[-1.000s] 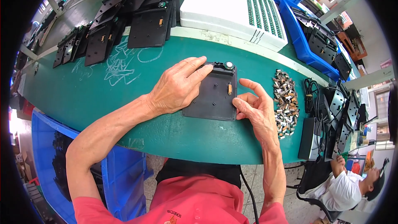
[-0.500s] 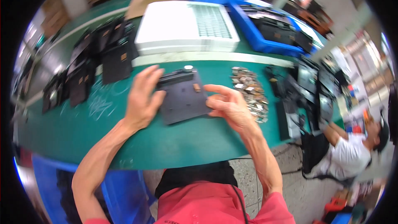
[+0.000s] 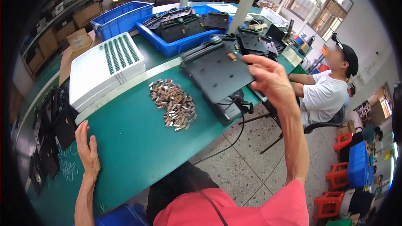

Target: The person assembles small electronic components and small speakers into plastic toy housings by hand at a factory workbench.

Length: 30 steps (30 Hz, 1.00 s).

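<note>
My right hand [image 3: 272, 81] pinches the right edge of a flat black plastic panel [image 3: 215, 75]. A thick rounded bar runs along the panel's far side, and a small copper-coloured piece sits near its far right corner. The panel is held tilted at the right part of the bench, over other dark parts that it partly hides. My left hand [image 3: 88, 150] is empty, fingers stretched out, at the bench's left side. Near it stand several black panels [image 3: 63, 121]. Between my hands lies a heap of small metal-and-brown pieces [image 3: 173, 104] on the green bench top [image 3: 125, 142].
A white foam tray [image 3: 100, 73] with rows of small dark parts stands at the back left. Behind it are an empty blue crate [image 3: 121, 19] and a blue bin [image 3: 167, 50] of black panels. A co-worker in a white shirt [image 3: 326, 92] sits at the right.
The view has swung right. My right hand has carried the black panel from the bench middle to the right, past the heap. My left hand has let go of it and stayed left.
</note>
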Tool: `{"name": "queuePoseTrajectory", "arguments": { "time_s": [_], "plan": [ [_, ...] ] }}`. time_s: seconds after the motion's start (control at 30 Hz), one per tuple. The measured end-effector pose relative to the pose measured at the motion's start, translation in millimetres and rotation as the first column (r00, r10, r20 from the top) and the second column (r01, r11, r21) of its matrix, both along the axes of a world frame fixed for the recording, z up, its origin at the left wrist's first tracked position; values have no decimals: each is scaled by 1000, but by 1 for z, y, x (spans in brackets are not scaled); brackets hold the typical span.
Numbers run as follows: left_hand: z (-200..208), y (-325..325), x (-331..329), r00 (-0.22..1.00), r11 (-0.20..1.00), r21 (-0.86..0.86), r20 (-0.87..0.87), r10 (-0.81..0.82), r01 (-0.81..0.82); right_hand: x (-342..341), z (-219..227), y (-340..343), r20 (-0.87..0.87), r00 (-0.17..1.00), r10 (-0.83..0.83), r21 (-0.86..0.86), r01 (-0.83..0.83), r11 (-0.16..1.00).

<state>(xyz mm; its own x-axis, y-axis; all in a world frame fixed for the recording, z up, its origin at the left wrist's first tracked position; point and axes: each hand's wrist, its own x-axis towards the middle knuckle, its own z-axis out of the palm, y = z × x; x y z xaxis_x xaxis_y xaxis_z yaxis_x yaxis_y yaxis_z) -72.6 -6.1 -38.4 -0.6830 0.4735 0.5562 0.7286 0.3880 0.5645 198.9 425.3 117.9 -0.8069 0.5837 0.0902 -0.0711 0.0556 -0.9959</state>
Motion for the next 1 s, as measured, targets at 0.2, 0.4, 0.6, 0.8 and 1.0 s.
{"name": "queuePoseTrajectory", "arguments": {
  "time_s": [0.2,0.4,0.6,0.8,1.0],
  "plan": [
    [-1,-8,1,993,998,-37,107,52,-48,64,8,94,-115,929,-352,-14,353,936],
    [-6,-9,-2,985,994,-54,138,102,-95,122,-15,192,-184,737,-650,-25,658,753],
    [-1,-9,-1,996,984,-163,45,75,-67,131,-29,281,-226,658,-719,-17,735,678],
    [5,-3,4,991,954,-276,39,130,-115,78,-47,343,-188,606,-773,-28,784,621],
    [8,-1,5,983,940,-308,59,172,-146,26,-69,397,-172,580,-796,-39,803,594]
  ]
}}
